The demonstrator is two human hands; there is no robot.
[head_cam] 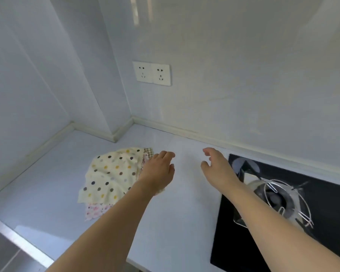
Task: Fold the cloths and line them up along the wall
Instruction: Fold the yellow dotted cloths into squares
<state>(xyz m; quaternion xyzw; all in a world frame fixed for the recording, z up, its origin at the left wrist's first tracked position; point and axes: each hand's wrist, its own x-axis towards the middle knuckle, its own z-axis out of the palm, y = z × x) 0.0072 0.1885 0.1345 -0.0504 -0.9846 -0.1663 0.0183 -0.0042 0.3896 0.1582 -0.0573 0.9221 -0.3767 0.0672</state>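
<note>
Over the pale counter point(57, 173) I reach with left hand point(157, 171) and right hand point(216, 165), fingers loosely apart and empty, toward the unfolded cloths point(110, 173) heaped at left, short of the wall point(224, 85); folding looks unstarted, and next I must grip the dotted top cloth.

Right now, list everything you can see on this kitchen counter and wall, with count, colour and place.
polka-dot cloth: one, cream with dark and yellow dots, rumpled on top of the pile, left of centre on the counter
floral cloth: one, white with pink print, under the polka-dot cloth, showing at the near edge
checked cloth: one, brown and white, peeking out at the pile's far corner
counter: one, pale grey-white
wall sockets: two, white, side by side on the back wall
hob: one, black glass with a metal pan support, right
sink: one, steel, lower left corner
left hand: open, over the pile's right edge
right hand: open, above bare counter
</note>
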